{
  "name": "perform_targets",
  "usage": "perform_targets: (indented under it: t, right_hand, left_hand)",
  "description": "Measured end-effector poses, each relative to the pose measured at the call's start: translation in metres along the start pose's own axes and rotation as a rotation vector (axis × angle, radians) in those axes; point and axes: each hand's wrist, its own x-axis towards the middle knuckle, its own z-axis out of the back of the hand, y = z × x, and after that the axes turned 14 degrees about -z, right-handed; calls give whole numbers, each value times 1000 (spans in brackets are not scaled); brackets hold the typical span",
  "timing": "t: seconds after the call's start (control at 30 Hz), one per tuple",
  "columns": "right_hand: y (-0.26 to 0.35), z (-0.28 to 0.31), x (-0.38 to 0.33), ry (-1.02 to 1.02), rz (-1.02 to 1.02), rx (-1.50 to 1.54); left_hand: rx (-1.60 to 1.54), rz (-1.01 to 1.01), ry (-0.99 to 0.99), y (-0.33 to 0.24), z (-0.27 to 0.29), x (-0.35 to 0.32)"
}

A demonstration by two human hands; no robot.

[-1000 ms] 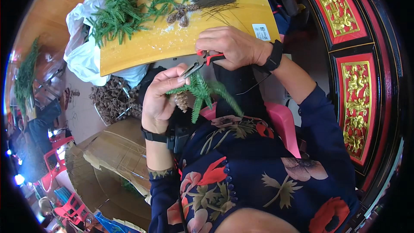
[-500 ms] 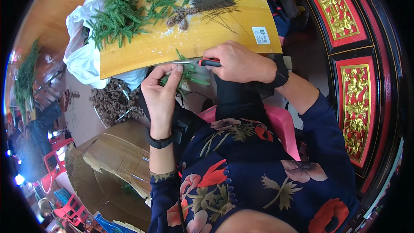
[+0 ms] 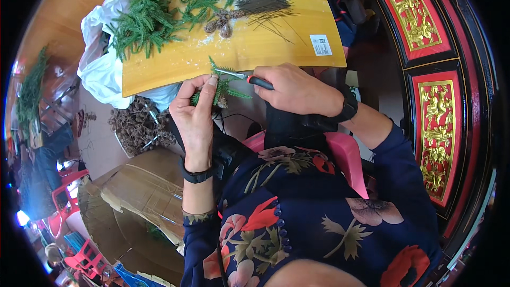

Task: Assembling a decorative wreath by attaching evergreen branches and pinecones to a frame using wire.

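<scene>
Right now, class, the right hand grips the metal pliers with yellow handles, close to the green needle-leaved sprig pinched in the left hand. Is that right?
The handle colour is wrong: the head view shows red and black on the metal pliers, not yellow. The rest stands: the right hand grips them, close to the green needle-leaved sprig pinched in the left hand.

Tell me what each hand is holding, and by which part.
Left hand: green sprig, pinched below its upper tip, exact spot hidden. Right hand: pliers, by the red-and-black handle end.
</scene>
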Motion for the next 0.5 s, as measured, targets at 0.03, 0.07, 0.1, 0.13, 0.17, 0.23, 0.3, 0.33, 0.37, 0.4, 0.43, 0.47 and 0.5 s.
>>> perform_targets:
  t: [0.03, 0.07, 0.1, 0.13, 0.17, 0.23, 0.3, 0.33, 0.37, 0.4, 0.43, 0.47, 0.5]
  right_hand:
    - [2, 1, -2, 2, 5, -60]
    - [5, 2, -3, 4, 3, -59]
    - [8, 4, -4, 1, -10, -82]
    - [11, 5, -4, -1, -23, -106]
    - [13, 6, -5, -3, -35, -129]
    - [14, 6, -6, -5, -37, -132]
    - [14, 5, -6, -10, -30, -141]
    - [14, 4, -6, -8, -33, -139]
    - [14, 4, -6, -11, -30, -138]
    - [13, 4, -6, -15, -27, -137]
    - [13, 4, -6, -18, -23, -136]
    - [13, 4, -5, -18, -25, -135]
    - [12, 3, -4, -8, -15, -122]
  left_hand:
    - [8, -16, 2, 0, 0, 0]
    - [16, -31, 4, 1, 0, -1]
    - [16, -28, 5, 1, -1, -1]
    - [53, -53, 4, 1, -1, -2]
    - [90, -78, 3, 1, -1, -2]
    - [126, -99, 7, -1, -3, -3]
    - [176, -126, -4, -4, -4, -3]
    - [201, -140, -9, -5, -4, -3]
    - [201, -138, -7, -3, -4, -3]
    - [278, -202, -8, -1, -3, -3]
    - [355, -266, -8, 2, -3, -3]
    - [432, -330, -7, 3, -2, -3]
    - [432, -329, -6, 3, -3, -3]
